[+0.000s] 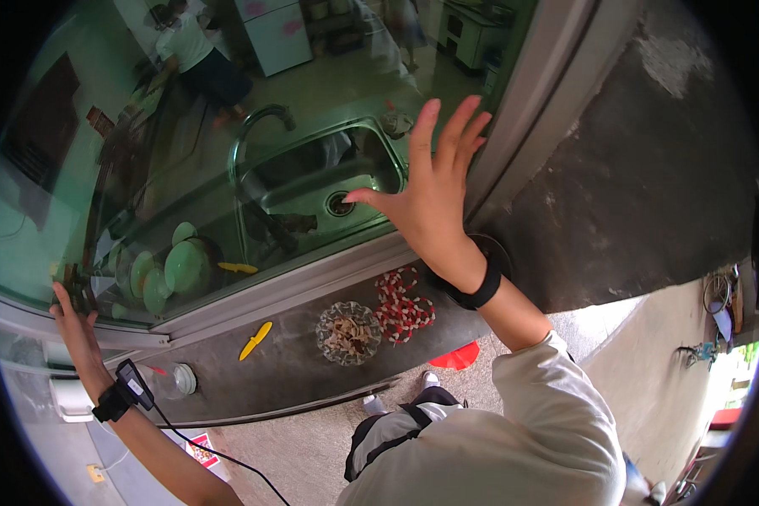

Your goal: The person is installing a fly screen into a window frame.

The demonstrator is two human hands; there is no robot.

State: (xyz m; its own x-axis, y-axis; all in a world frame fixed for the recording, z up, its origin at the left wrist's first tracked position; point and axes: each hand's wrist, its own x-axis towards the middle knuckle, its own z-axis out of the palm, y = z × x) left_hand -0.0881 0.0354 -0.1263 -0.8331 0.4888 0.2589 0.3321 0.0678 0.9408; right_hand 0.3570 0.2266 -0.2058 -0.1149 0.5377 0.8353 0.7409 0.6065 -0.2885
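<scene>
My right hand (438,185) is open, its fingers spread wide in front of the sliding window's glass (329,93), near the right frame. Whether its fingertips touch the pane I cannot tell. At the far left my left hand (78,333) is open too, with fingers stretched upward by the window's left edge. Through the glass show a steel sink (312,181) with a curved faucet (266,114), and several pale green-looking dishes (185,266). On the dark sill below lie a yellow-handled knife-like tool (255,341), a clear glass bowl (348,333) holding light brown pieces, and red-and-white beaded strands (403,305).
A clear jar (184,379) stands at the sill's left end, beside my left wrist. A black cable (228,455) hangs from the device on that wrist. Below the sill sits a red object (455,357) on the floor. A person (190,59) appears in the glass.
</scene>
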